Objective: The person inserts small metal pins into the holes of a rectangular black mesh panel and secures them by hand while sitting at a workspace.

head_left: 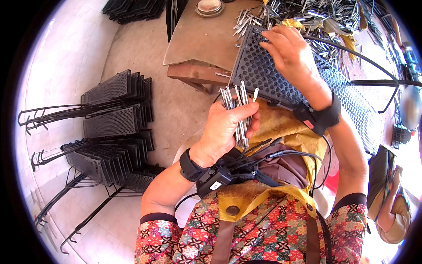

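Left hand [226, 126] at centre frame, grip closed round a bundle of slim silver metal pieces [240, 100]; right hand [291, 53] upper right of centre, half-curled over black perforated rectangular panel [251, 62], can't tell if grip holds anything.

Brown table [198, 37] with dish [209, 6]; metal strips [312, 6]

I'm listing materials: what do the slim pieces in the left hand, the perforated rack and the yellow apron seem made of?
Slim pieces: probably polished metal, given their silvery glints. Perforated rack: coated metal or plastic, unclear which, given its smooth dark finish. Yellow apron: likely plastic or coated cloth, from its sheen and creases.
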Demonstrator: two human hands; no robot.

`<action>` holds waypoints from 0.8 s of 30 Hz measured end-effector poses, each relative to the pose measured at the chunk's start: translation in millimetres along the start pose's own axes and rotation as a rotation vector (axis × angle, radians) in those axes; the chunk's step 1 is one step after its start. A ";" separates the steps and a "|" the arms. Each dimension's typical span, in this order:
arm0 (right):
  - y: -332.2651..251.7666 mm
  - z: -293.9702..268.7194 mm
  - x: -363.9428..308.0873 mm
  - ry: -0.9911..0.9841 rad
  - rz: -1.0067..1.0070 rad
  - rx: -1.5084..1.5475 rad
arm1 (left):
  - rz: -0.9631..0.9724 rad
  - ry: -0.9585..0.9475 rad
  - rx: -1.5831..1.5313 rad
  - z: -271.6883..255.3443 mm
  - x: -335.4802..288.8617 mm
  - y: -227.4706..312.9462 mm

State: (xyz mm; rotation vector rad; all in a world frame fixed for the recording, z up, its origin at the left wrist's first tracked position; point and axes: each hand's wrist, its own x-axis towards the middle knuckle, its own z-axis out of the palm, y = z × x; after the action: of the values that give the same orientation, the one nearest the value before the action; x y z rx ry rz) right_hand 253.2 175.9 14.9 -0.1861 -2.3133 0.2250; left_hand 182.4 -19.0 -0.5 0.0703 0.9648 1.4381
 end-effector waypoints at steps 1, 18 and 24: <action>-13.2 -8.6 -2.8 -0.024 0.101 0.075 | 0.009 -0.013 -0.006 -0.6 -0.3 0.6; 9.1 -27.2 1.1 0.215 0.431 0.144 | -0.009 0.012 -0.078 0.9 1.0 -2.0; 20.3 -9.4 -1.5 0.142 0.110 0.002 | 0.011 0.058 -0.068 1.7 1.2 -2.2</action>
State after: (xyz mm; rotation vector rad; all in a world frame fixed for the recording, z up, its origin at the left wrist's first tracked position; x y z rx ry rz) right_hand 262.4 196.3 15.7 -0.3195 -2.1646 0.2609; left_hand 185.0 -17.6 -1.3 -0.0165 0.9632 1.4889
